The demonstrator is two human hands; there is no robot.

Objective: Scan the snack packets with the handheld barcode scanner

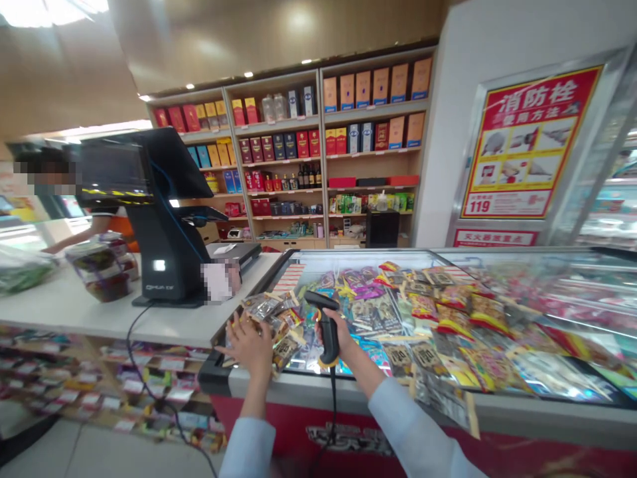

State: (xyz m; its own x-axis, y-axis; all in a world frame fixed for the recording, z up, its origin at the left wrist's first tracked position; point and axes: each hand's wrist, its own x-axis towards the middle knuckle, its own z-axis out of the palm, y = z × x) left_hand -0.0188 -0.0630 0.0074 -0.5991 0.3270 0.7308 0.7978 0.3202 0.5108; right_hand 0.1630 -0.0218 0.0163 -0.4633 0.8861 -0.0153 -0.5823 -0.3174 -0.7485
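My left hand [253,348] lies with spread fingers on a small pile of snack packets [284,325] at the left end of the glass-topped freezer [249,383]. Its fingertips touch the wrappers without visibly gripping one. Wrapped round the handle of a black and yellow barcode scanner [329,335] is my right hand [343,338], just right of the pile. The scanner's head points left, towards the packets, and its cord hangs down the freezer front. More packets, brown ones [426,356] and red-yellow ones [454,320], lie heaped to the right on the glass.
A black checkout terminal [172,265] stands on the white counter [189,325] to the left, beside packed fruit [102,269] and a bag of greens [24,269]. Another person is behind it. Shelves of boxed bottles [279,146] line the back wall. A loose cable [144,378] hangs from the counter.
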